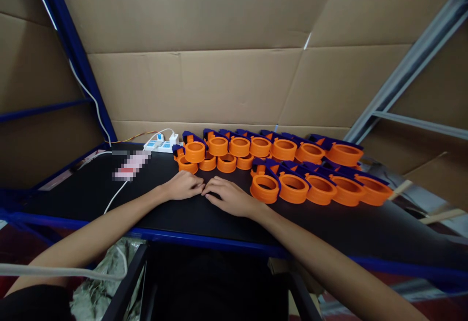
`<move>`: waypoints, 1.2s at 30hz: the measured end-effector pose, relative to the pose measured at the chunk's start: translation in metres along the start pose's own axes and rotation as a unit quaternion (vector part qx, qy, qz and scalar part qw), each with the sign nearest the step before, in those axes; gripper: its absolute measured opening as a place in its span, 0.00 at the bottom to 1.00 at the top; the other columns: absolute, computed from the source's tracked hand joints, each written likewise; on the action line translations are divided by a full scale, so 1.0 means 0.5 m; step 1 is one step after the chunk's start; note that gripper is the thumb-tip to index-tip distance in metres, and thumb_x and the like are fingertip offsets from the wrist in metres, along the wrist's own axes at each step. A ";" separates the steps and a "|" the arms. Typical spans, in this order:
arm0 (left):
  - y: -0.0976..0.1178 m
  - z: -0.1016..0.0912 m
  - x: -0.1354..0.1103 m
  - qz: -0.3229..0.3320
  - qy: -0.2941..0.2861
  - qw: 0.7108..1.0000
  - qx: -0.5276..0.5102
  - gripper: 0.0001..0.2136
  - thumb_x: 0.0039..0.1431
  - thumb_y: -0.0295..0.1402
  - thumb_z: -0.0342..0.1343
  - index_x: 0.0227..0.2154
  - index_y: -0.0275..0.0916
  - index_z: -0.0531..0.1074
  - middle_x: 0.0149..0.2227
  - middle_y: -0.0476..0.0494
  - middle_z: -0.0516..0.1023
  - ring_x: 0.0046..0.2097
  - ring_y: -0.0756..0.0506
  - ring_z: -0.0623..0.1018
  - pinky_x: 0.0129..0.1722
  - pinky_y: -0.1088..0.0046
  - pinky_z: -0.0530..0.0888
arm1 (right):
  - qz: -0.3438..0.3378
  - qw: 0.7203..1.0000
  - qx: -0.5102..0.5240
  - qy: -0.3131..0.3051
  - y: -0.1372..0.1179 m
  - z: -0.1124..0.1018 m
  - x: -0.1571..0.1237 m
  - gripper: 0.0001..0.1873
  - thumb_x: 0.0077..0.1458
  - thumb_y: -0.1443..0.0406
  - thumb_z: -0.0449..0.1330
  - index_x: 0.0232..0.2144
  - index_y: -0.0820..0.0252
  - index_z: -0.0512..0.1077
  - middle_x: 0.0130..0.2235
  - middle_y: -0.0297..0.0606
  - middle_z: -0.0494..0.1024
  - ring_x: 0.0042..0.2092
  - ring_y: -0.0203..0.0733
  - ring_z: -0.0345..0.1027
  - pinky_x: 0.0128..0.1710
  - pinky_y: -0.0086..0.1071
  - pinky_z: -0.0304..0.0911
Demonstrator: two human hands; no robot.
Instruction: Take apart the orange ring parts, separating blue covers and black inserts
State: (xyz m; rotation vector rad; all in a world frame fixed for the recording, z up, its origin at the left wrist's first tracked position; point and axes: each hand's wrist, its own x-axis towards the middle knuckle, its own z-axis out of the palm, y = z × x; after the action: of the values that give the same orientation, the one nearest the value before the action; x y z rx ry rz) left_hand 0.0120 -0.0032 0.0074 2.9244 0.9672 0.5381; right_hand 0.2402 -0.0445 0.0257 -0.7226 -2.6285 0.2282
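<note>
Pale cable point(62, 271); left hand point(182, 185) fingers curled, right hand point(232, 197) loosely bent; orange rings point(294, 196), strips point(345, 142) slanting back leftward.

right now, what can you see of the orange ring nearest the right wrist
The orange ring is a short, thick-walled band, smooth and plastic-looking, with a dark purple part behind its rim. Its round opening faces up toward the camera. It sits on the black table, at the left end of the front row. The right hand is close by; whether they touch is unclear.
</note>
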 end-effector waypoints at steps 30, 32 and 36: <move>0.001 0.000 0.001 -0.005 -0.003 1.000 -0.004 0.13 0.63 0.36 0.49 0.23 0.40 0.69 0.23 0.48 0.75 0.24 0.49 0.69 0.26 0.70 0.56 | -0.001 1.000 0.004 -0.003 0.005 0.003 0.000 0.13 0.66 0.62 0.51 0.43 0.56 0.75 0.44 0.40 0.75 0.48 0.42 0.68 0.55 0.40 0.62; 0.001 0.000 0.001 -0.008 -0.004 1.000 -0.004 0.13 0.63 0.36 0.49 0.23 0.40 0.69 0.23 0.48 0.75 0.25 0.49 0.70 0.26 0.70 0.56 | -0.003 1.000 0.006 -0.001 0.006 0.005 0.000 0.12 0.66 0.62 0.51 0.43 0.55 0.75 0.44 0.40 0.75 0.48 0.42 0.68 0.55 0.40 0.62; 0.002 0.000 0.000 -0.016 -0.003 1.000 -0.003 0.14 0.64 0.37 0.48 0.23 0.40 0.70 0.23 0.48 0.74 0.25 0.49 0.70 0.27 0.70 0.56 | 0.000 1.000 0.009 0.003 0.006 0.004 0.002 0.12 0.65 0.62 0.52 0.43 0.56 0.75 0.43 0.40 0.75 0.48 0.42 0.68 0.52 0.38 0.64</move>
State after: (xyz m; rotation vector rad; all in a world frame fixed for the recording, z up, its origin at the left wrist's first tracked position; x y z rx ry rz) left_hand 0.0128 -0.0039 0.0076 2.8989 1.0072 0.5308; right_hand 0.2399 -0.0413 0.0237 -0.7155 -2.6182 0.2475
